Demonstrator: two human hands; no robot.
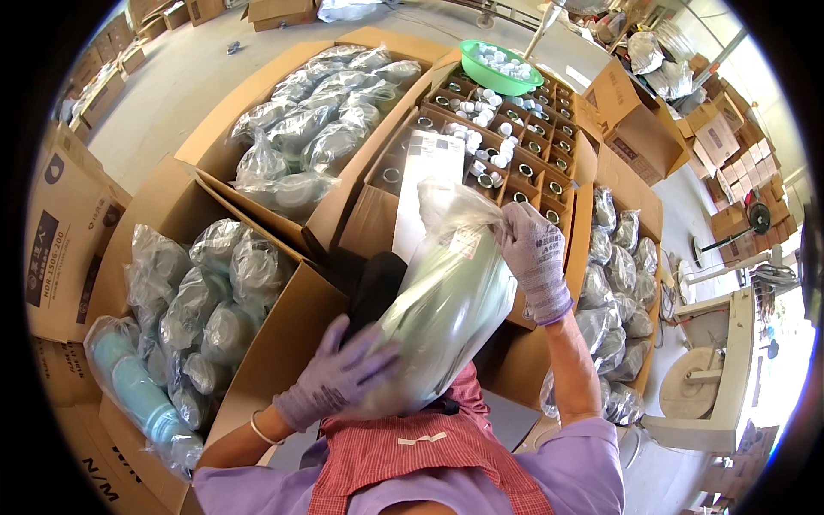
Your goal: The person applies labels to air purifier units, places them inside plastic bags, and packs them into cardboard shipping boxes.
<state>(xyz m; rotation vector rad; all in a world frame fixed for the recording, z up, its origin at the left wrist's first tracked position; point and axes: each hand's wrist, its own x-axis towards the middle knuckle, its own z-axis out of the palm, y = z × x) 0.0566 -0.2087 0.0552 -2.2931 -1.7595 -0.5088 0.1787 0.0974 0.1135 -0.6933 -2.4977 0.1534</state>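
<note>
A pale green cylinder, likely a flask body [454,290], lies slantwise over my lap inside a clear plastic bag [460,203]. Near the bag's gathered upper end, my right hand [534,251], in a grey-purple knitted work glove, pinches the film. My left hand [344,380], gloved alike and slightly blurred, has its fingers spread beside the cylinder's lower end; whether it touches the bag is unclear. A small printed label [465,243] shows on or through the film. Behind the bag stands a long white carton [428,174], its lower part covered.
Bagged flasks fill cardboard boxes at left [283,302], ahead [212,138] and right [653,270]. A divided carton [412,122] holds open-necked bottles with loose white caps [505,151] on top. A green basin [489,80] of caps rests there. Fans [758,219] stand at far right.
</note>
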